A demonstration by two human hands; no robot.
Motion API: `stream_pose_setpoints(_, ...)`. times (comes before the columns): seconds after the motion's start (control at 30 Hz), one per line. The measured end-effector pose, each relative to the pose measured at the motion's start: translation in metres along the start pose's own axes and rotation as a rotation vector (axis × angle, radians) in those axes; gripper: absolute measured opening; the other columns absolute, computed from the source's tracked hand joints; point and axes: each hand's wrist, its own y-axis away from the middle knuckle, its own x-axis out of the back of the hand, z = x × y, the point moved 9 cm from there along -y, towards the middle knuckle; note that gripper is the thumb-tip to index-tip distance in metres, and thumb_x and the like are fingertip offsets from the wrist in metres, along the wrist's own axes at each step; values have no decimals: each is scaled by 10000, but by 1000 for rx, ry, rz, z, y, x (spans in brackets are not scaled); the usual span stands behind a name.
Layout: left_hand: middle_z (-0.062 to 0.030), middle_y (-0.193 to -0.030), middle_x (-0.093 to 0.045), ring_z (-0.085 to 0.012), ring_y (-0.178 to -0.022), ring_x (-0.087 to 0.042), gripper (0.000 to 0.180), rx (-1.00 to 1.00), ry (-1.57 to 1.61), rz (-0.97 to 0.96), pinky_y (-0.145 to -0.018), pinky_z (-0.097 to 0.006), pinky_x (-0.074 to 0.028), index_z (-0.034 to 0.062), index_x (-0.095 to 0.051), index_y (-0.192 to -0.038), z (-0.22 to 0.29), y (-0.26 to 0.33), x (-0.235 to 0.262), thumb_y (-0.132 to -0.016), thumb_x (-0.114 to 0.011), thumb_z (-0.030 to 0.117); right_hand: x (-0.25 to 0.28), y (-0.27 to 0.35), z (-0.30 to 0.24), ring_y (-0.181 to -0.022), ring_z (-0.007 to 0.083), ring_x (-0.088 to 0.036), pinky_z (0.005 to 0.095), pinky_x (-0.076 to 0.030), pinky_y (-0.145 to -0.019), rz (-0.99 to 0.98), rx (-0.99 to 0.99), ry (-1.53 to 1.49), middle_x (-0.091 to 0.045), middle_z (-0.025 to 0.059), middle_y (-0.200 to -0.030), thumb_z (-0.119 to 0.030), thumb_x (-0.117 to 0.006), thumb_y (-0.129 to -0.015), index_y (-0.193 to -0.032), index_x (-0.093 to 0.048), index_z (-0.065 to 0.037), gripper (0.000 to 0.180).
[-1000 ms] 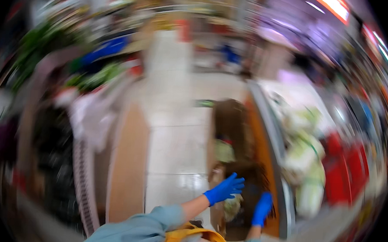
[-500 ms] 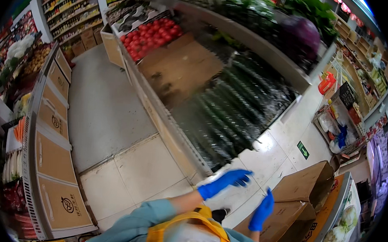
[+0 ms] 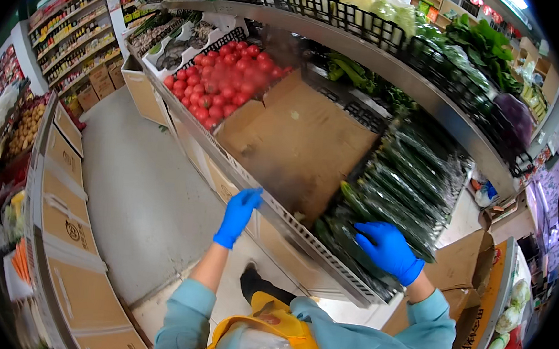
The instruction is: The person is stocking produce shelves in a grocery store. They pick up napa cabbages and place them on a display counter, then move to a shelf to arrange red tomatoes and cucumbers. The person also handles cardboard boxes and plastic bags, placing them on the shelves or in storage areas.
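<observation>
My right hand, in a blue glove, rests on the near part of a row of dark green cucumbers, many in clear plastic wrap. Its fingers and thumb are apart, with no cucumber visibly gripped. My left hand, also blue-gloved, hovers by the metal front rail of the produce stand, fingers loosely stretched and nothing seen in them. Between the cucumbers and a heap of red tomatoes lies a bare brown cardboard sheet.
An upper shelf with black crates of leafy greens overhangs the stand's far side. Open cardboard boxes stand at my right, beside another produce counter. A grey aisle floor runs along the left, bordered by a second stand with carrots.
My body and view have shifted closer to the stand. My right hand has gone from beside the cardboard boxes onto the cucumbers; my left hand has moved leftward to the front rail.
</observation>
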Motion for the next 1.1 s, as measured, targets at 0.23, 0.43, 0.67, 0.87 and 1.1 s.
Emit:
stream_pose_setpoints(0.23, -163, -910, -639, -301, -842, -618, 334, -133, -753, 51, -722, -391, -483, 75, -602, -1065, -25, -228, 118, -785, -619, 258, -91, -278, 22, -1019, 333, -542, 383, -444, -862, -29, 267, 228, -525, 177, -1191, -286, -530, -874, -1195, -512, -53, 398)
stream_pose_setpoints(0.43, -125, -854, -647, -281, -776, -621, 352, -203, -857, -73, -672, -381, -492, 81, -612, -1049, -32, -285, 139, -756, -655, 270, -145, -503, 35, -872, 320, -580, 414, -465, -746, 163, 138, 468, -554, 146, -1134, -107, -521, -783, -1320, -372, -99, 558)
stream_pose_setpoints(0.67, -103, -773, -627, -261, -690, -600, 291, -429, -701, -351, -594, -365, -473, 103, -618, -1053, -14, -329, 122, -789, -622, 227, -177, -536, 67, -787, 253, -560, 345, -445, -756, 274, 124, 666, -528, 87, -854, -91, -518, -732, -888, -552, -83, 160)
stream_pose_setpoints(0.87, -109, -787, -618, -251, -665, -589, 306, -436, -653, -543, -585, -349, -469, 96, -601, -1077, -14, -358, 109, -795, -620, 211, -150, -527, 34, -738, 311, -570, 403, -474, -626, 627, 383, 626, -571, 119, -828, -83, -528, -773, -1077, -544, -88, 305)
stream_pose_setpoints(1.1, -146, -881, -611, -266, -721, -598, 288, -393, -498, -603, -619, -334, -474, 82, -580, -1103, -4, -375, 91, -825, -581, 157, -167, -523, 81, -727, 289, -573, 386, -482, -622, 142, 85, 668, -576, 96, -789, -94, -529, -787, -1131, -535, -122, 345)
